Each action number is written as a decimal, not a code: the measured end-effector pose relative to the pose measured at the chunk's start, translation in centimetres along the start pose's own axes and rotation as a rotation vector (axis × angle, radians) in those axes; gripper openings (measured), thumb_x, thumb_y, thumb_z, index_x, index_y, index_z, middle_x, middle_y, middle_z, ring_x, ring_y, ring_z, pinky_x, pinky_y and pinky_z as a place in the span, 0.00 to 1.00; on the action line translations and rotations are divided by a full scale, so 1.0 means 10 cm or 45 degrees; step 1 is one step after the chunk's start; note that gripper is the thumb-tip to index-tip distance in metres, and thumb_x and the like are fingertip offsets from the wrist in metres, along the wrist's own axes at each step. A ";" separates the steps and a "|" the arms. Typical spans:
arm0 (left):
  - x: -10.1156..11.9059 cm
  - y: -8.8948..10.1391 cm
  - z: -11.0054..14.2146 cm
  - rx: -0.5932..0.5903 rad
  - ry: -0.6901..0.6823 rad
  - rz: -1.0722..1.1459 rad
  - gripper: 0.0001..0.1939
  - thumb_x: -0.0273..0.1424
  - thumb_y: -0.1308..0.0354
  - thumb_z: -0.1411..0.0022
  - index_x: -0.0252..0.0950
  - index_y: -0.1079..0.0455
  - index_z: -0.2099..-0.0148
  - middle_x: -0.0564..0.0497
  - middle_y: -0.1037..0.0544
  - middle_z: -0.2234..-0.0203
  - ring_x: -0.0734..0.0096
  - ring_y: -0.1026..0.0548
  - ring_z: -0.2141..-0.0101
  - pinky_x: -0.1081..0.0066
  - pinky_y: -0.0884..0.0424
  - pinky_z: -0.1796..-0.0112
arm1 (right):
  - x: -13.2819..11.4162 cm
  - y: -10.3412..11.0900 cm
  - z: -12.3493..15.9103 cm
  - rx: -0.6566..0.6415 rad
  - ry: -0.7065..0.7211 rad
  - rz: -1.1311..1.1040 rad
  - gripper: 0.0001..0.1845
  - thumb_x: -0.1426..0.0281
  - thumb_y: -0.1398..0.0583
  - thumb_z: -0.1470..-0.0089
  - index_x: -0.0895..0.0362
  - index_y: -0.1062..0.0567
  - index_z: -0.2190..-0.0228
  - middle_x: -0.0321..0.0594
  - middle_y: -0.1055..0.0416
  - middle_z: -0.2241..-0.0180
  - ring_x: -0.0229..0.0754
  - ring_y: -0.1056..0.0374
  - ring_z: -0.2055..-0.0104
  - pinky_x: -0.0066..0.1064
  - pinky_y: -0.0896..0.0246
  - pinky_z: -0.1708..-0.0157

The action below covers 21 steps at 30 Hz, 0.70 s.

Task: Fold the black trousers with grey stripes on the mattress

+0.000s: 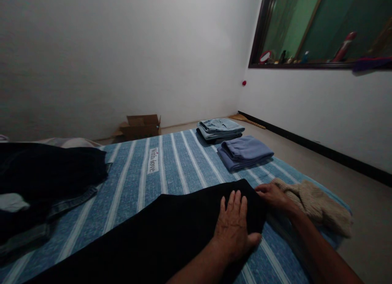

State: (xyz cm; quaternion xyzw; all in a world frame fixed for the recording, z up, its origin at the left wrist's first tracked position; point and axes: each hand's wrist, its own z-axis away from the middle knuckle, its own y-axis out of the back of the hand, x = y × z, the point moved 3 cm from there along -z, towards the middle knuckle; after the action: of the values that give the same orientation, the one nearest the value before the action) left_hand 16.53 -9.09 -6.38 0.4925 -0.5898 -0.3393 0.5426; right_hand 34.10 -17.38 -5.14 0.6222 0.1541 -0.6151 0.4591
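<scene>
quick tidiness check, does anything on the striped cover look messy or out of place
The dark clothes at left: they lie in a loose heap, while the blue-violet garment is folded. The black garment under the left hand lies flat; no spill or damage shows.

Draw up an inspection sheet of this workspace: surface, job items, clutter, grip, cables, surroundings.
Surface: blue cover with white stripes and a "With love" print.
Job items: black garment spread across the near side; light-blue folded stack and purplish-blue folded garment beyond it.
Clutter: dark clothes heaped at picture left; tan fabric at right.
Grip: left hand flat on the black garment; right hand at its edge, pinch unclear.
Cables: nothing seen.
Surroundings: cardboard box, pale wall, window.
</scene>
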 end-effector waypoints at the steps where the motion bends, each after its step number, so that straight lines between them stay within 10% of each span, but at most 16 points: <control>1: 0.00 0.00 0.00 0.006 -0.003 0.004 0.46 0.57 0.58 0.43 0.31 0.61 0.33 0.39 0.60 0.35 0.52 0.64 0.37 0.47 0.61 0.41 | -0.03 -0.01 0.00 -0.042 0.008 -0.001 0.15 0.61 0.39 0.59 0.60 0.23 0.74 0.37 0.27 0.79 0.39 0.34 0.77 0.28 0.41 0.76; 11: 0.00 0.00 0.01 0.064 -0.003 0.023 0.49 0.57 0.53 0.45 0.34 0.67 0.33 0.39 0.61 0.35 0.49 0.62 0.37 0.45 0.57 0.41 | -0.20 -0.10 -0.18 0.001 0.180 0.161 0.34 0.72 0.39 0.66 0.60 0.30 0.51 0.32 0.29 0.77 0.39 0.35 0.76 0.25 0.44 0.79; 21: 0.00 0.01 0.01 0.051 -0.009 0.029 0.50 0.58 0.54 0.45 0.35 0.68 0.33 0.39 0.63 0.35 0.49 0.63 0.37 0.45 0.56 0.42 | -0.19 -0.22 -0.51 0.126 0.262 0.338 0.03 0.72 0.43 0.66 0.56 0.28 0.82 0.36 0.30 0.80 0.41 0.36 0.73 0.29 0.43 0.71</control>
State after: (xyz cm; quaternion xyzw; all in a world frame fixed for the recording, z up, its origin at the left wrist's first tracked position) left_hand 16.46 -9.08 -6.31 0.4952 -0.6040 -0.3229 0.5345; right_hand 35.27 -11.60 -5.17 0.7185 0.0861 -0.4889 0.4871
